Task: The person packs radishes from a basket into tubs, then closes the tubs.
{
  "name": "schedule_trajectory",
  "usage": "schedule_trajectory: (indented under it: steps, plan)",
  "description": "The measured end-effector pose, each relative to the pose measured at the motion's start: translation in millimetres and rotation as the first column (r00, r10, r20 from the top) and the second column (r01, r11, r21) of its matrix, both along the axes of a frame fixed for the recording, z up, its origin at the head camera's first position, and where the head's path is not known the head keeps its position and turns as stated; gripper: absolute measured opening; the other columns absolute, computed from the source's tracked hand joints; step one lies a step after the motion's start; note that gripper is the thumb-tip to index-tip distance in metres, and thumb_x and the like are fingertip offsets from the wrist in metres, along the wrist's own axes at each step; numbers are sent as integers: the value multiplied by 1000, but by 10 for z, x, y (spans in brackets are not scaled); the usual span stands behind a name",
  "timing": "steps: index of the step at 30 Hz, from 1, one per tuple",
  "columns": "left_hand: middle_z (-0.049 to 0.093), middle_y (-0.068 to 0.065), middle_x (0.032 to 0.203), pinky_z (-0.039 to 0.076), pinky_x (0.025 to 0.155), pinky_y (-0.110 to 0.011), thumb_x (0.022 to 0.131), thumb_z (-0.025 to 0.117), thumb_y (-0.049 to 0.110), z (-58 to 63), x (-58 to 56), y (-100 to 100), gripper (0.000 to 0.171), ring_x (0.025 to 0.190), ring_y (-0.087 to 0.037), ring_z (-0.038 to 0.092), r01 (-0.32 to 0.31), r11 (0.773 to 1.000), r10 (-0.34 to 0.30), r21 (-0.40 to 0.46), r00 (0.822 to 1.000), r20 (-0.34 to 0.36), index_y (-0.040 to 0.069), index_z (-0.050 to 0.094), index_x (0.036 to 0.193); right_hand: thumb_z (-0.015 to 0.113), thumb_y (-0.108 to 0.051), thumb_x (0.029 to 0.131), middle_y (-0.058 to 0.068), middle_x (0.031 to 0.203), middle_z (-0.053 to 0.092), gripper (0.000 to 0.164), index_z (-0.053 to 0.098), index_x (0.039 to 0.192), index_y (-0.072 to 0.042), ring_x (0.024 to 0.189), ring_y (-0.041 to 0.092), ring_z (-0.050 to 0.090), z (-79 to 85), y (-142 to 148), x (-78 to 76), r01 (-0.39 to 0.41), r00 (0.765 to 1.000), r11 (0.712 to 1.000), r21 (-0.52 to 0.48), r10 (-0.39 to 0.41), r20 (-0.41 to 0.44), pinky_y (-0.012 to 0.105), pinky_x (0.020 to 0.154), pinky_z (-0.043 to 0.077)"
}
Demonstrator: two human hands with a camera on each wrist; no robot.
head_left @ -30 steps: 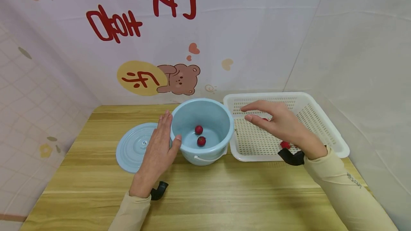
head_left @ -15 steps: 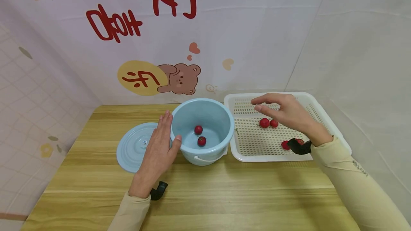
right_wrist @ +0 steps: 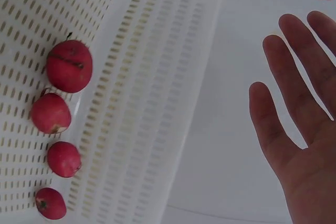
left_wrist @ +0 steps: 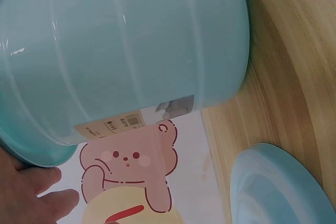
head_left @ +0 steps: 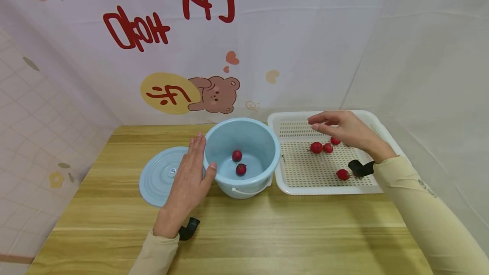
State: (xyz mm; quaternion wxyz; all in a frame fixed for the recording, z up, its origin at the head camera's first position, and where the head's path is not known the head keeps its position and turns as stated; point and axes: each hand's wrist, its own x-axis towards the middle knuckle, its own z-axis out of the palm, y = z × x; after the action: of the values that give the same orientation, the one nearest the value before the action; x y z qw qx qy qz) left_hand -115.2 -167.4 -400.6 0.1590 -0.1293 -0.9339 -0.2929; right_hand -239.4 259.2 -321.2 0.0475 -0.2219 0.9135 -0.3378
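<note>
Head view: your left hand is lying along the side of the pale blue bucket, fingers straight, gripping nothing; the fingertips look to be touching the rim. Your right hand is hovering toward the back of the white mesh basket, fingers loose and holding nothing; exact height is hard to tell.

Two small red fruits, hawthorn-like, are sitting on the bucket floor. More are lying in the basket: a large one, a smaller neighbour beside it, one by your palm, and a front fruit close to the wrist. Another is hiding partly behind the black wrist piece. Right wrist view is showing four in a rough line, with at least one stem.

Judgement: you are probably working fruit from basket to bucket. Going for the large one first is giving you the clearest approach; be coming down from above, pinching its sides lightly, avoiding its neighbour, since round fruit is likely rolling. Let the left palm be steadying the bucket without tipping it, and be lowering each fruit past the rim before releasing.
</note>
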Motion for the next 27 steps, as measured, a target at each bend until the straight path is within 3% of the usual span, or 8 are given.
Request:
schedule_trajectory:
  steps: [7, 14, 20, 27]
  plan:
    - [15, -6, 173, 22, 119, -68, 107, 48, 39, 16, 10, 6, 72, 159, -30, 11, 3, 1000, -3, 1, 1000, 2, 4, 22, 165, 66, -43, 101, 4, 133, 70, 38, 71, 132, -22, 121, 32, 64, -126, 152, -122, -10, 997, 1000, 12, 9, 81, 55, 100, 49]
    - [15, -6, 173, 22, 119, -68, 107, 46, 41, 16, 20, -1, 72, 159, -30, 11, -4, 1000, 4, 0, 1000, 9, 4, 22, 165, 67, -40, 101, 1, 132, 70, 38, 71, 133, -20, 119, 28, 66, -222, 255, -229, -34, 994, 999, 30, 31, 107, 52, 102, 48]
    - [14, -5, 173, 22, 120, -67, 107, 47, 40, 22, 25, 1, 72, 159, -29, 10, -10, 1000, 10, -4, 1000, 16, 4, 22, 165, 67, -39, 101, 11, 135, 68, 45, 67, 138, -12, 123, 32, 64, -286, 314, -297, -74, 987, 996, 51, 66, 146, 56, 103, 47]
    - [14, -6, 173, 21, 120, -67, 107, 48, 39, 23, 31, 8, 72, 159, -29, 10, -6, 1000, 6, -4, 1000, 19, 4, 22, 165, 69, -35, 101, 12, 137, 66, 48, 64, 141, -9, 127, 33, 61, -436, 380, -422, -98, 978, 991, 93, 79, 192, 43, 97, 50]
